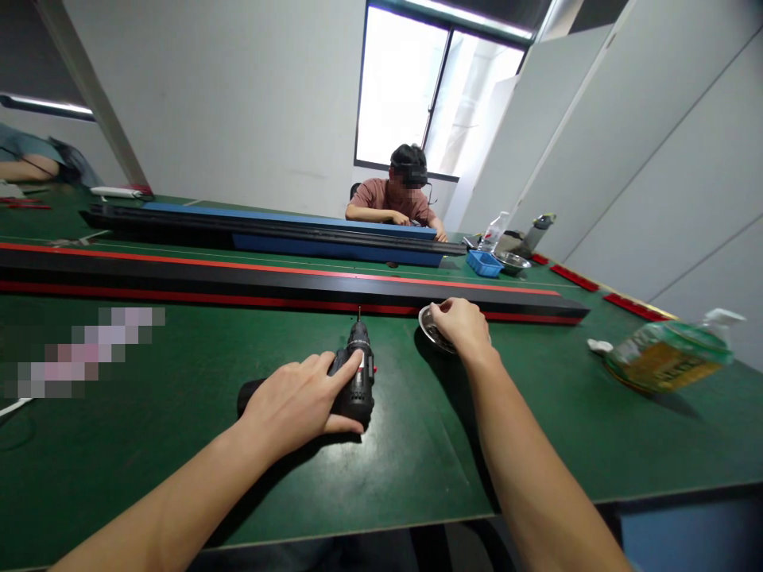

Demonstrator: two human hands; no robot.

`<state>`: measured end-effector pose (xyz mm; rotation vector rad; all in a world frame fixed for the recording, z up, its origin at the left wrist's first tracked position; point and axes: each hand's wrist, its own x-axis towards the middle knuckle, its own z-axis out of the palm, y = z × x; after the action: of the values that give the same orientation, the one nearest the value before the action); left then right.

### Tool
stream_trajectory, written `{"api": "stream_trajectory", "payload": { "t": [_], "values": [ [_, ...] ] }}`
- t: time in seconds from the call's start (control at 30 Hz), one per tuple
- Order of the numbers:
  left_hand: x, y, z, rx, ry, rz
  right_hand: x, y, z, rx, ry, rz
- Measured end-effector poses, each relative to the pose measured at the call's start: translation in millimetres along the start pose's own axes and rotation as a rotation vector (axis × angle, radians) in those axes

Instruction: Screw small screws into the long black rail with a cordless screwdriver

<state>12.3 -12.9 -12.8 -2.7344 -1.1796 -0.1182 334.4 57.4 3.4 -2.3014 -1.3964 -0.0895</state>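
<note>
My left hand (298, 397) is wrapped round a black power drill (359, 385) that lies on its side on the green table (405, 477). The drill's bit points away from me, its tip close to the near edge of a long black bar with red stripes (286, 284). To the right, my right hand (462, 324) reaches into a small round metal dish (426, 322), fingers pressed together at its rim. Small dark items show in the dish, but what the fingertips hold, if anything, is hidden.
Behind the bar lie long black and blue profiles (334, 248). Across the table sits a person (390, 199). A blue basket (484, 264) and a metal bowl (513, 264) stand at back right, a large green-labelled bottle (668, 356) at right. Another person's arm (27, 169) is far left.
</note>
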Motion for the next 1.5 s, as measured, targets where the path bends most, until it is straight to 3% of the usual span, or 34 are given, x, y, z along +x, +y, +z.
{"api": "stream_trajectory", "payload": {
  "t": [0.1, 0.27, 0.4, 0.53, 0.7, 1.37, 1.5],
  "values": [
    [0, 1, -0.3, -0.016, 0.008, 0.003, -11, -31, 6, 0.037, 0.059, -0.229],
    [-5, 4, -1.6, -0.038, 0.006, 0.016, -23, -92, 32, 0.126, -0.152, -0.592],
    [-9, 7, -4.5, -0.064, -0.008, 0.028, -16, -125, 50, -0.019, -0.272, -0.688],
    [-10, 6, -5.7, -0.075, -0.017, 0.023, -7, -142, 55, -0.2, -0.298, -0.668],
    [-9, 5, -4.3, -0.082, -0.008, 0.028, -8, -149, 57, -0.284, -0.281, -0.652],
    [-10, 4, -7.4, -0.114, -0.019, 0.025, -18, -146, 66, -0.266, -0.251, -0.598],
    [-10, 6, -7.6, -0.117, -0.024, 0.028, -16, -140, 67, -0.13, -0.224, -0.571]
  ]
}}
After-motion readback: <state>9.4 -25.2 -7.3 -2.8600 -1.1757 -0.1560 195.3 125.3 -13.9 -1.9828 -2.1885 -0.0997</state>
